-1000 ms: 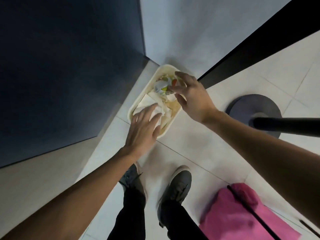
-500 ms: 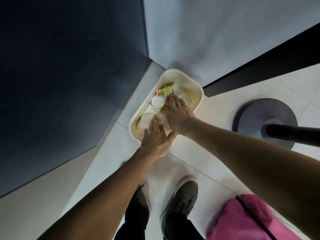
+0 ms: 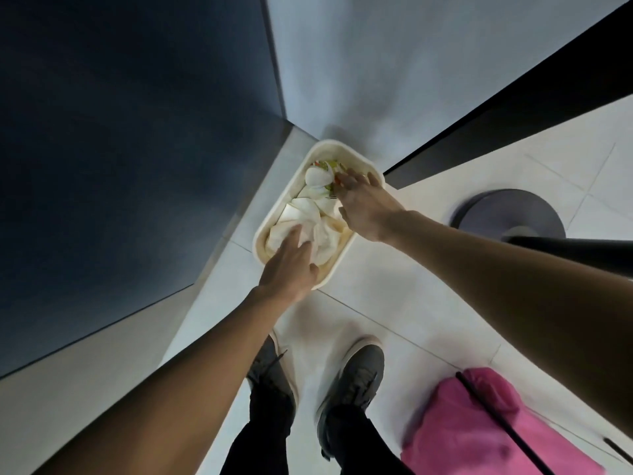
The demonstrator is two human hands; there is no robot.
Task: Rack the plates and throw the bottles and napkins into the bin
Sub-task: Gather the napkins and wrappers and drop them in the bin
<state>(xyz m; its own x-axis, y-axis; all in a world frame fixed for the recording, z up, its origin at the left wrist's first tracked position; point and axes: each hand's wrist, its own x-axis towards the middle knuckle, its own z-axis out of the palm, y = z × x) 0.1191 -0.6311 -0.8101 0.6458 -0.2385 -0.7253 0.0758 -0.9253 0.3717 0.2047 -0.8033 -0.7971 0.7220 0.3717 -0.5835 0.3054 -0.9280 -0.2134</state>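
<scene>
A cream rectangular bin (image 3: pixel 263 231) stands on the floor in a wall corner. Crumpled white napkins (image 3: pixel 325 221) fill its near half. A bottle (image 3: pixel 317 175) with a white cap and a green and orange label lies at its far end. My left hand (image 3: pixel 291 267) reaches into the near end, its fingers straight and pressing on the napkins. Over the far right side of the bin is my right hand (image 3: pixel 366 207); its spread fingers touch the bottle's label and its thumb stays apart.
A dark blue wall panel (image 3: pixel 137 132) rises on the left and a pale wall (image 3: pixel 376 63) stands behind the bin. A round dark post base (image 3: pixel 507 210) sits on the tiles at the right. Below are my shoes (image 3: pixel 356 378) and a pink bag (image 3: pixel 479 423).
One second ago my right hand gripped the bottle over the bin. Both hands then went down into the bin. Now the bottle lies inside and my right fingers are spread on it.
</scene>
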